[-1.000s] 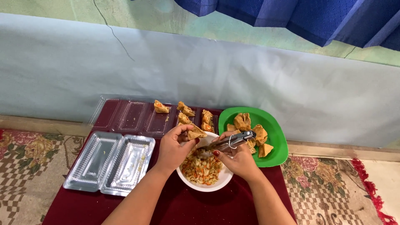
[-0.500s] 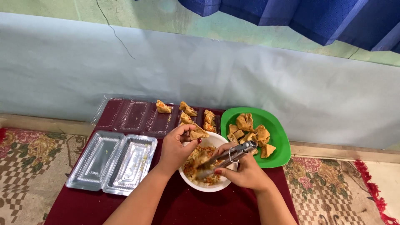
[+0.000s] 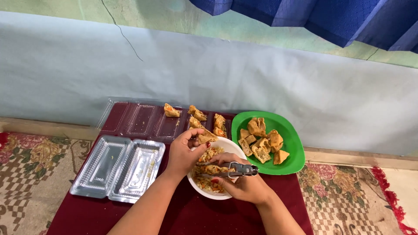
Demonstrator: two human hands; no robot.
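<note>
Left hand (image 3: 183,152): fingers pinched on a fried pastry pocket (image 3: 205,138), probably light, crisp and crumbly, best held by its edges. Right hand (image 3: 246,185): fingers clamped on metal tongs (image 3: 226,170) over the white bowl (image 3: 230,146) of loose filling.

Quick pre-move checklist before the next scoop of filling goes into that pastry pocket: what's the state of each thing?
1. Left hand holds the pastry pocket above the white bowl: ok.
2. Right hand grips the metal tool, tip in the filling: ok.
3. Pocket opening facing the tool: cannot tell.
4. Filling left in bowl: ok.
5. Unfilled pockets on the green plate: ok.
6. Free compartments in the clear tray behind the bowl: ok.
</note>
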